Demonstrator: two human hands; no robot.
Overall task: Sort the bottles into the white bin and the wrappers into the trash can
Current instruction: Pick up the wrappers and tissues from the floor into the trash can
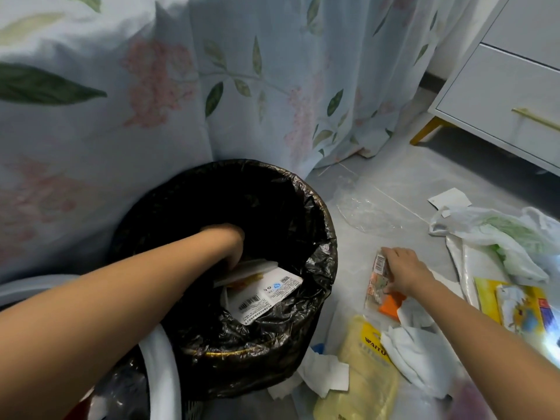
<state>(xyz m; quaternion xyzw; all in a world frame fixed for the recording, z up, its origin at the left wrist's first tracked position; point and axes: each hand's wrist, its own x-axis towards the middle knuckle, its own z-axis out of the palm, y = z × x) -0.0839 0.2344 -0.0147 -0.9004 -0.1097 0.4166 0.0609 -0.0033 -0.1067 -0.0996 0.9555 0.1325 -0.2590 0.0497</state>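
The trash can [321,213], lined with a black bag, stands at centre with white wrappers [266,294] inside. My left hand [227,242] reaches down into the can, fingers curled on the top wrapper there. On the floor to the right, my right hand [403,268] grips an orange snack wrapper [375,286] with a barcode. The white bin's rim [160,377] shows at the lower left, under my left forearm. No bottle is visible.
Litter covers the floor at right: a yellow pouch [363,368], crumpled white tissues [418,356], a white plastic bag [497,234], a yellow packet [521,307], clear film [363,213]. A flowered curtain [181,86] hangs behind; a white drawer cabinet [500,95] stands at the upper right.
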